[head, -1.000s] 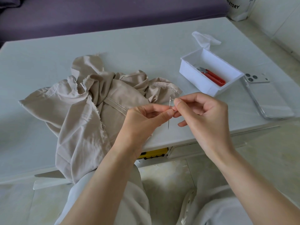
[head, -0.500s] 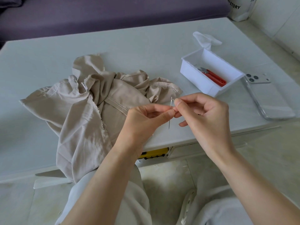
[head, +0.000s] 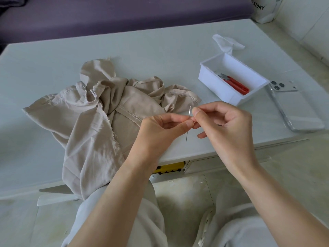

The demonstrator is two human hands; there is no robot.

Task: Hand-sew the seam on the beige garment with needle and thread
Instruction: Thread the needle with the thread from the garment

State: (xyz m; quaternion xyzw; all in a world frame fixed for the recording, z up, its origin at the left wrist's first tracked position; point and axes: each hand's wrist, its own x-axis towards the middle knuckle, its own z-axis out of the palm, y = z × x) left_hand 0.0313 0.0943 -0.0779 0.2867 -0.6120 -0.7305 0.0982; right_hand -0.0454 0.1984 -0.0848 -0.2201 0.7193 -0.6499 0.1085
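One needle (head: 187, 135), nearly upright at centre frame, pinched mid-shaft between thumb and forefinger of the left hand (head: 160, 132); eye end up, point down, both ends showing past the fingertips. Right hand (head: 226, 129) just to the right, fingertips meeting the left hand's, thumb and forefinger closed together against the needle's upper end, other fingers loosely curled; thread too fine to make out. Both hands raised above the near edge of the counter (head: 53, 68).

Left of the hands, partly behind the left wrist: beige garment (head: 99, 125), crumpled in a heap, stitched hems and a frayed raw edge showing, lower part hanging over the counter's near edge.

Up and right of the needle: open white box (head: 210, 81) with red thread snips (head: 237, 85) inside. Behind the box, a crumpled white scrap (head: 226, 42); right of the box, a phone (head: 300, 111) face down in a clear case. Along the top of the frame, a purple sofa (head: 124, 15). Under the counter edge, below the hands, something yellow (head: 169, 169).
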